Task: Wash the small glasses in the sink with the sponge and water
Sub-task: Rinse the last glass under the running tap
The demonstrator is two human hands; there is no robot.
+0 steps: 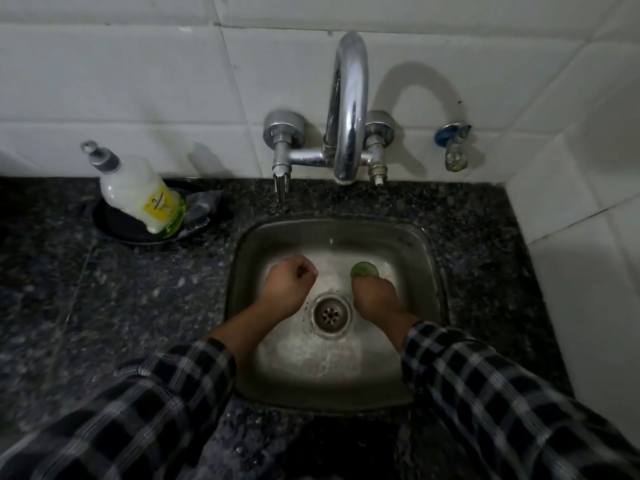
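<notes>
Left hand (290, 283), right hand (375, 295) (both curled)

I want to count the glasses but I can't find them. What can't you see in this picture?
Head view:
- Glasses: none plainly visible; the curled left hand may hide one, and the sink is blurred with glare.
- Sponge: only a green edge shows; the right hand covers the rest.
- Bottle label: too small to read.

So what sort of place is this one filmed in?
Probably a home kitchen, at the washing-up spot: a small steel sink set in a dark stone counter, a chrome tap on a white tiled wall, and a pump bottle of soap beside it.
</notes>
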